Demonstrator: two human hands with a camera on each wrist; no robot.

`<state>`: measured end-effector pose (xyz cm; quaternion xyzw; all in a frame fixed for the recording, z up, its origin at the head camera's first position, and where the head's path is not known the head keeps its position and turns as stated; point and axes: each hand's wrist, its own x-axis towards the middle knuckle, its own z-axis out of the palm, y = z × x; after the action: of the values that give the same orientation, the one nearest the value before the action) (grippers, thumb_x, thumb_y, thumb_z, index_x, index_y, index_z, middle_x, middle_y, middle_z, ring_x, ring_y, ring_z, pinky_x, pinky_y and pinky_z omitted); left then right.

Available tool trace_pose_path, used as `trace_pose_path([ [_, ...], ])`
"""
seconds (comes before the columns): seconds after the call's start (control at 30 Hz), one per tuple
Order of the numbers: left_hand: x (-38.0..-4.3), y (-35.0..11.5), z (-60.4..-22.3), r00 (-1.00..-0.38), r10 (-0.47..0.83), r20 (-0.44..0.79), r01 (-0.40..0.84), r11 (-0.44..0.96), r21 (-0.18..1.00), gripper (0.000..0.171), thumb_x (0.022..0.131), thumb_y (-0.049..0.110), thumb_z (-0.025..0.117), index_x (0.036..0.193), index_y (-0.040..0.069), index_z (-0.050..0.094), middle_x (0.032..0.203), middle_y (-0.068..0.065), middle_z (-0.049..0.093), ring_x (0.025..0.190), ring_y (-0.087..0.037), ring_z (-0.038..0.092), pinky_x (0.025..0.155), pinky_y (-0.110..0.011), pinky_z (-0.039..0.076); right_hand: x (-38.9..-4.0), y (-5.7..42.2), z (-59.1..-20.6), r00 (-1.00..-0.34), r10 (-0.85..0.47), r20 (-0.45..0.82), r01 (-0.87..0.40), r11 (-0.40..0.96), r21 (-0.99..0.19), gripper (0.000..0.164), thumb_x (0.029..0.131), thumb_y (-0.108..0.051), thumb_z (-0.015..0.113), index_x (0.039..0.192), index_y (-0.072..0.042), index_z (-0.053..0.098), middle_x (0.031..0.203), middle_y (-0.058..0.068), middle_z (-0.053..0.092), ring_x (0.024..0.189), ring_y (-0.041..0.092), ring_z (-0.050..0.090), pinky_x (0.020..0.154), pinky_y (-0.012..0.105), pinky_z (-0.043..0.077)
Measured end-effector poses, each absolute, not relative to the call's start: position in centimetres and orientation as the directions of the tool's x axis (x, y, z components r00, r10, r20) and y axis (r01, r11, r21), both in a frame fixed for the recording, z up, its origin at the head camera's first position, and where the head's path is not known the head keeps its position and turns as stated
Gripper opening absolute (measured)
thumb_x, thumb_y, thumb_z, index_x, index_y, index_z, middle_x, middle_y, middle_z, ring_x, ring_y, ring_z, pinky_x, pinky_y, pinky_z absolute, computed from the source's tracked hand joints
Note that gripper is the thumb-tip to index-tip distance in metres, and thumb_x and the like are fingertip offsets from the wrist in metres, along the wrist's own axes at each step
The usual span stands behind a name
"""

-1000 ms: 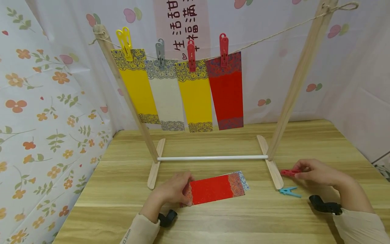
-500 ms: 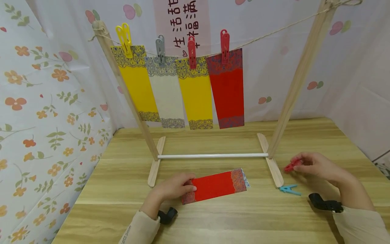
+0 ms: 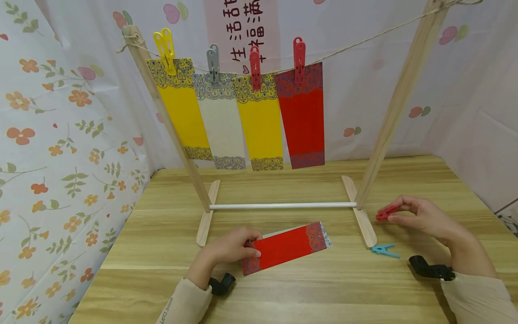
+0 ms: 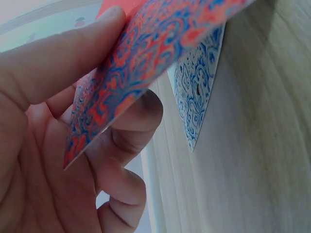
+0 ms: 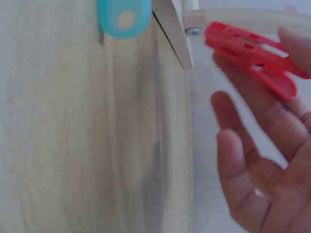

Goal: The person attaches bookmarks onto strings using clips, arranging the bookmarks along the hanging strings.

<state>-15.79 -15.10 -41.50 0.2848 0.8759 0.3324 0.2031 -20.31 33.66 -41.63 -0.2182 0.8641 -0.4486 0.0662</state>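
Observation:
My left hand (image 3: 231, 245) pinches the left end of a red paper strip (image 3: 285, 245) with a blue lace-like pattern at both ends. In the left wrist view, the thumb lies on top of the red strip (image 4: 160, 53) and a finger is beneath it. Under it lies a white strip (image 4: 197, 87) with a blue pattern, lower and close to the table. My right hand (image 3: 426, 220) holds a red clothespin (image 3: 387, 213) between thumb and fingers, right of the wooden stand; the right wrist view shows the clothespin (image 5: 252, 53) with its handles at the thumb.
A blue clothespin (image 3: 386, 251) lies beside the stand's right foot (image 3: 366, 229). Behind the hands, a rope (image 3: 372, 38) between two wooden posts carries a yellow strip (image 3: 184, 112), a white one, another yellow and a red one, each clipped. A white rod (image 3: 283, 205) joins the posts low down.
My left thumb has come over the red strip, which is now lifted and tilted off the white one. My right hand has raised the red clothespin from the table near the stand's foot.

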Motion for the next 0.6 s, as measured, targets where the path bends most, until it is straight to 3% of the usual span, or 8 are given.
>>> trace_pose_path([
  [0.47, -15.90, -14.78, -41.14, -0.789, 0.603, -0.118, 0.357, 0.606, 0.711, 0.009, 0.091, 0.013, 0.071, 0.086, 0.017, 0.065, 0.079, 0.011, 0.061, 0.072, -0.004, 0.052, 0.066, -0.021, 0.045, -20.50, 33.93, -42.03, -0.875, -0.471, 0.107, -0.327, 0.414, -0.850, 0.029, 0.101, -0.001, 0.052, 0.128, 0.010, 0.051, 0.104, -0.003, 0.076, 0.096, 0.002, 0.068, 0.081, 0.012, 0.049],
  [0.6, -15.74, -14.69, -41.01, -0.805, 0.583, -0.104, 0.332, 0.590, 0.736, 0.009, 0.092, 0.013, 0.070, 0.087, 0.017, 0.064, 0.078, 0.010, 0.060, 0.069, -0.004, 0.052, 0.063, -0.021, 0.044, -20.59, 33.86, -42.03, -0.887, -0.448, 0.111, -0.308, 0.395, -0.866, 0.028, 0.102, -0.002, 0.051, 0.129, -0.008, 0.053, 0.105, -0.008, 0.075, 0.095, 0.001, 0.068, 0.080, 0.013, 0.051],
])
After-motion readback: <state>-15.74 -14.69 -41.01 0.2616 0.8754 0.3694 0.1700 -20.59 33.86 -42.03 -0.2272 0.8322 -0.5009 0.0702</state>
